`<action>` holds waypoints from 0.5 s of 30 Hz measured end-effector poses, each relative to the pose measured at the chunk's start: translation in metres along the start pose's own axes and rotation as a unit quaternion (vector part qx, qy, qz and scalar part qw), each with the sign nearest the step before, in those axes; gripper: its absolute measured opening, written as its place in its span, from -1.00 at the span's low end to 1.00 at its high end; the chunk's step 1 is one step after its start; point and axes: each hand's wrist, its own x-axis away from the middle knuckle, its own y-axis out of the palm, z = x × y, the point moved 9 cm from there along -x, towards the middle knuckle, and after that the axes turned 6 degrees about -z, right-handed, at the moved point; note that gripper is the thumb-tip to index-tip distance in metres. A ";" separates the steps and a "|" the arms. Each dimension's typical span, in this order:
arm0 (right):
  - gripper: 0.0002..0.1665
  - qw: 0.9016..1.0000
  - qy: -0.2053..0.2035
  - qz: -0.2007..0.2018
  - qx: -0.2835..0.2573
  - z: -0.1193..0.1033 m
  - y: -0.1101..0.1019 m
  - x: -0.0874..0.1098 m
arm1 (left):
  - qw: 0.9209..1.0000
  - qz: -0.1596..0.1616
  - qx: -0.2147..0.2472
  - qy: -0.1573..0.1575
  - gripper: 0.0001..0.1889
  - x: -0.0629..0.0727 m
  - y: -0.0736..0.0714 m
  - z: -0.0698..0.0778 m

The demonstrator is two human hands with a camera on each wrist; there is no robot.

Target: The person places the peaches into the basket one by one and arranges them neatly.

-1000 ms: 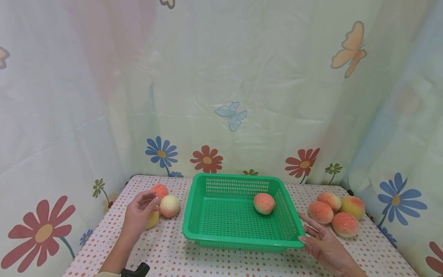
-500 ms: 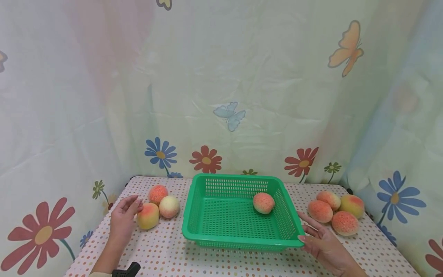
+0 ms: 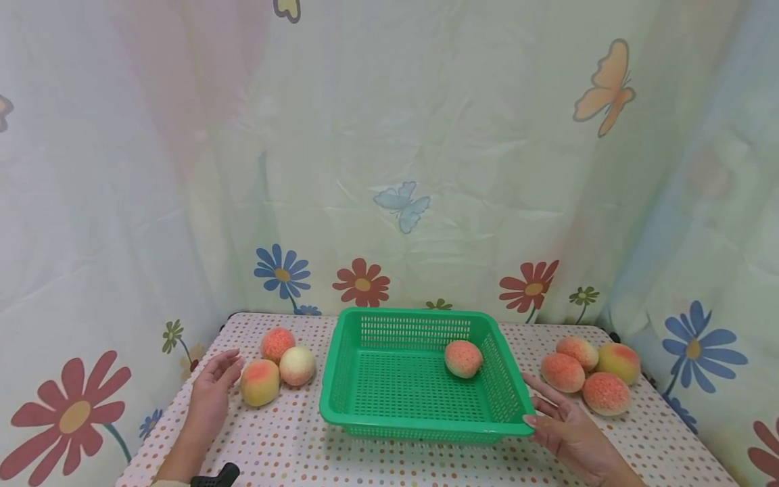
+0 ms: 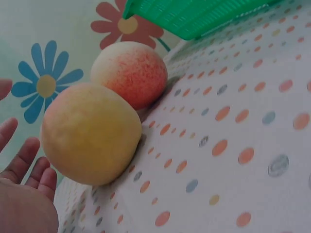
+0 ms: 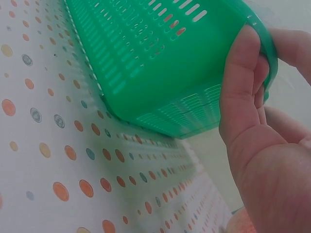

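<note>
In the head view a green plastic basket (image 3: pixel 420 426) sits mid-table with one pink-red peach (image 3: pixel 463 358) inside, toward its right. At the basket's front right corner my right hand (image 3: pixel 569 433) holds the rim, thumb on one side and fingers along the other; the right wrist view shows this hand (image 5: pixel 257 131) at the basket (image 5: pixel 165 82) rim. My left hand (image 3: pixel 209 389) is beside a yellow peach (image 3: pixel 260 383), holding nothing. Behind that peach lie a red peach (image 3: pixel 278 344) and a pale peach (image 3: pixel 297 366). In the left wrist view the fingers (image 4: pixel 24 158) are spread near the yellow peach (image 4: pixel 92 133).
Right of the basket lies a cluster of several peaches (image 3: pixel 562 372), close to my right hand. The table (image 3: pixel 292 446) has a dotted white cloth. A flowered curtain (image 3: pixel 420 135) closes off the back and both sides.
My left hand has drawn back leftward from the left peaches, uncovering the yellow one. The right hand and the basket have stayed in place.
</note>
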 end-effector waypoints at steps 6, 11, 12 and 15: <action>-0.30 1.000 -0.003 -0.001 0.005 0.000 0.000 -0.001 | 0.999 -0.051 -0.015 -0.003 -0.25 -0.004 0.006 -0.008; -0.30 1.000 -0.007 -0.015 -0.009 -0.001 0.001 0.000 | 0.997 -0.077 0.009 -0.009 -0.16 -0.007 0.012 -0.013; -0.30 1.000 -0.006 -0.015 -0.013 -0.001 0.001 0.000 | 0.997 -0.081 0.015 -0.010 -0.15 -0.007 0.013 -0.014; -0.30 1.000 -0.006 -0.018 -0.017 -0.001 0.001 0.000 | 0.996 -0.089 0.020 -0.015 -0.15 -0.007 0.016 -0.016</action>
